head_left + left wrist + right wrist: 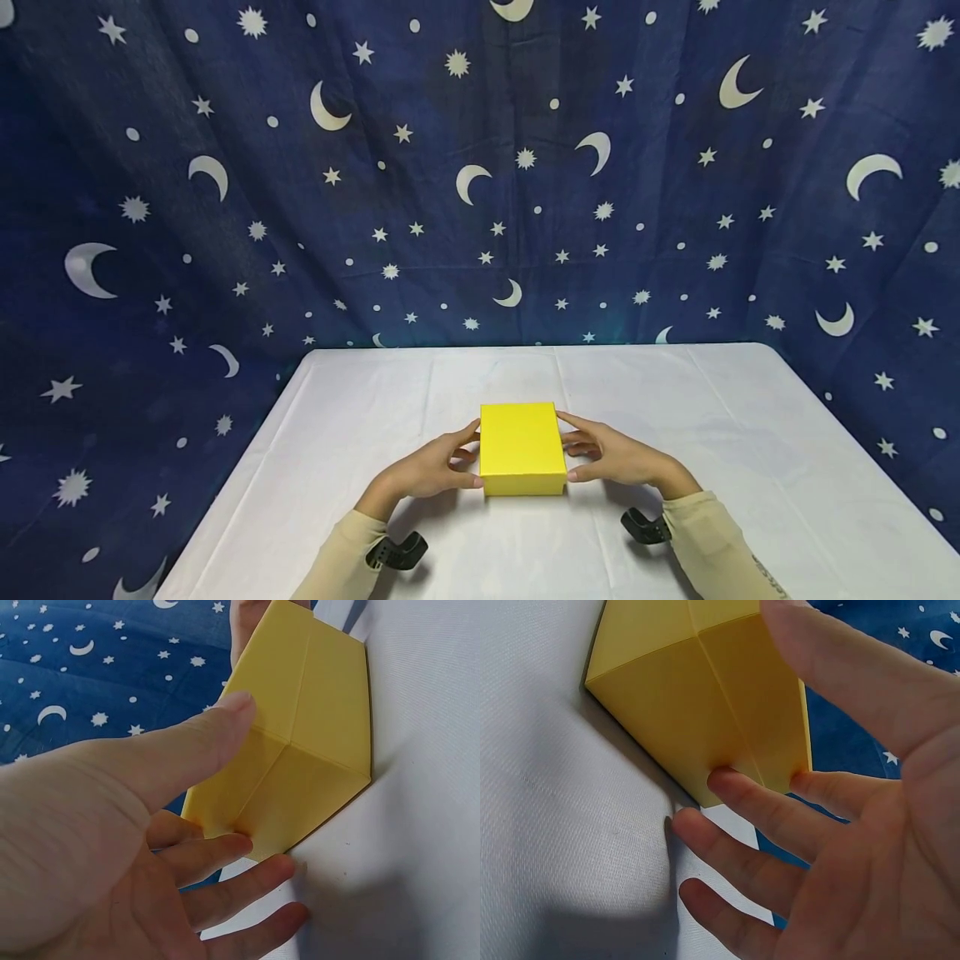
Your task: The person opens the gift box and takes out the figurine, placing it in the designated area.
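Note:
A closed yellow box (522, 439) sits on the white-covered table, with a thin seam line running around its sides. At its left side is my left hand (433, 463), thumb by the near corner and fingertips against the side wall. My right hand (619, 454) mirrors it on the right, with index and middle fingertips touching the wall in the right wrist view and the thumb near the front corner. Ring and little fingers (259, 930) of the left hand are spread away from the box (315, 697). The right hand's ring and little fingers (724, 915) likewise stand off it.
White cloth covers the table (390, 392), whose far edge meets a dark blue curtain (420, 208) printed with moons and stars. Black bands (397, 551) are on both wrists, below light beige sleeves (341, 554).

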`<state>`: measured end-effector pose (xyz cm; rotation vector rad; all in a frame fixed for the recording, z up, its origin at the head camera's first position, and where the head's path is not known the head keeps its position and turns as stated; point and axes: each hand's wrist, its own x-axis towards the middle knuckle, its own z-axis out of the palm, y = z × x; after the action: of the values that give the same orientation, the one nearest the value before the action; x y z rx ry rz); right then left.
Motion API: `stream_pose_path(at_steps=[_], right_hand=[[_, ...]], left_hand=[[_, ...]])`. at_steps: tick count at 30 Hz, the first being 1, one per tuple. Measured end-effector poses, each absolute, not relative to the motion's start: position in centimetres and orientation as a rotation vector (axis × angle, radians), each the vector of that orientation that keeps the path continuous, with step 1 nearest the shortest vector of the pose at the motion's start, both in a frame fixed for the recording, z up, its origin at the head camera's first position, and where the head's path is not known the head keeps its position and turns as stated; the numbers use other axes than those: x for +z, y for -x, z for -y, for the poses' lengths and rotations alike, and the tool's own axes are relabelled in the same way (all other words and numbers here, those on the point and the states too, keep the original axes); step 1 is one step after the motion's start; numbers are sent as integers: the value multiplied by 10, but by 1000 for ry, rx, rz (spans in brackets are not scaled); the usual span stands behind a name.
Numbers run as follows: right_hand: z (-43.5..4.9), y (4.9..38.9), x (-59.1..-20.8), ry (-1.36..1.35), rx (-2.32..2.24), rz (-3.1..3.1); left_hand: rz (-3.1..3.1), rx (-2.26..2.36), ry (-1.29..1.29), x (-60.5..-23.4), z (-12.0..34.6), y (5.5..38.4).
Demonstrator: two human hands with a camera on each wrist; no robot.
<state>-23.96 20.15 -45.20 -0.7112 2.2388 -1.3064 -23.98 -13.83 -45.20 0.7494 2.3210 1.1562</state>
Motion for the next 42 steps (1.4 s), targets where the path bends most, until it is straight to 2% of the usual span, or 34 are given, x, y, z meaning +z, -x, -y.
stream_pose_path(at_steps=[42], right_hand=[[-199,236,-449,703,-1355,-2260]], left_hand=[[-2374,1146,-760,-441,141,237]])
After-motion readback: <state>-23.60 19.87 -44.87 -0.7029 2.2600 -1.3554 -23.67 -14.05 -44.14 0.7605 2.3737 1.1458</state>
